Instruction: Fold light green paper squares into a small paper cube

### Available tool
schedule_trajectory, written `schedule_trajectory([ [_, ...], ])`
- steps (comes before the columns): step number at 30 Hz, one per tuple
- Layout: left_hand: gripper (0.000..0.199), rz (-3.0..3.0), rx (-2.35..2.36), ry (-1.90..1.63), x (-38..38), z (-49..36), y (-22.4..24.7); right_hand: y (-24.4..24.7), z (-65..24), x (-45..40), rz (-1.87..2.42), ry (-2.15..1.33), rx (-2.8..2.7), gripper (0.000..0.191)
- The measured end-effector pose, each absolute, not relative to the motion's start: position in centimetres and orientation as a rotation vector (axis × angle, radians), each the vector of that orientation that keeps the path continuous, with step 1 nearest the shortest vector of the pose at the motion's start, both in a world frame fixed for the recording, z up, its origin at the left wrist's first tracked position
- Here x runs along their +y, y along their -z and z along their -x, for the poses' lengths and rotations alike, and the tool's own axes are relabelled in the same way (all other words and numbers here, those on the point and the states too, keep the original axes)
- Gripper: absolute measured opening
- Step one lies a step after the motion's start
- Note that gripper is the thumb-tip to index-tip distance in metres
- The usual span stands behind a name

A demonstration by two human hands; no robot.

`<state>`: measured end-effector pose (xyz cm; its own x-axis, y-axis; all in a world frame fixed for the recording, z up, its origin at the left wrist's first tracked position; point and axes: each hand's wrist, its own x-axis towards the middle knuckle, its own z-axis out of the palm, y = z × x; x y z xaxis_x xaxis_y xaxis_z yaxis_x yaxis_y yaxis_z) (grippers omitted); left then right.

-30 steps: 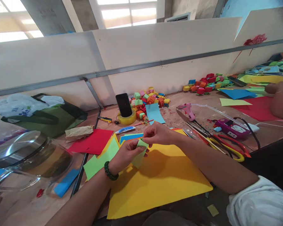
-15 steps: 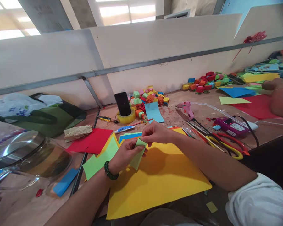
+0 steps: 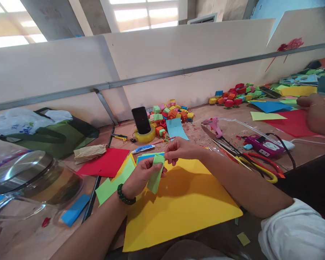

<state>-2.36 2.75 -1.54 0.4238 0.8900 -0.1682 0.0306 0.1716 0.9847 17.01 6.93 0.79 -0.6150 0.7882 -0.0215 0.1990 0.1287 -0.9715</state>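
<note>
Pinching a narrow, folded light-green paper strip point(image 3: 154, 180), the left hand point(image 3: 144, 173) shows in the head view above a broad, smooth yellow paper sheet point(image 3: 189, 209). The right hand point(image 3: 181, 150) bunches its fingertips by the strip's upper edge; whether they grip it is hard to tell. Beyond the sheet, a glossy black phone point(image 3: 141, 121) stands on a round yellow tape roll point(image 3: 145, 137).

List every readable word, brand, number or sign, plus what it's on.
None reads clearly.
White plastic bag: blue print, too blurred.
Blue-and-white tube: print too small.
Purple electrical box: white marking, too blurred to read.
Grey pillar: faint marks, can't tell whether they're letters.
Green paper in the left hand: no print visible.
</note>
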Motion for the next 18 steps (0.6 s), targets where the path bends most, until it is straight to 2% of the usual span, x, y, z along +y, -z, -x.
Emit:
schedule_trajectory([
  [7,0.048,-1.253,1.028,-0.784,2.4,1.9,1.3,-0.9,-15.9,5.9,1.103,-1.148,-1.945,0.018],
  [15,0.048,-1.255,1.048,-0.803,2.5,1.9,1.3,-0.3,-15.6,6.3,1.022,-1.381,-1.776,0.019],
  [18,0.049,-1.259,1.049,-0.805,2.5,1.9,1.3,-0.1,-15.9,6.6,0.924,-1.489,-1.766,0.025],
])
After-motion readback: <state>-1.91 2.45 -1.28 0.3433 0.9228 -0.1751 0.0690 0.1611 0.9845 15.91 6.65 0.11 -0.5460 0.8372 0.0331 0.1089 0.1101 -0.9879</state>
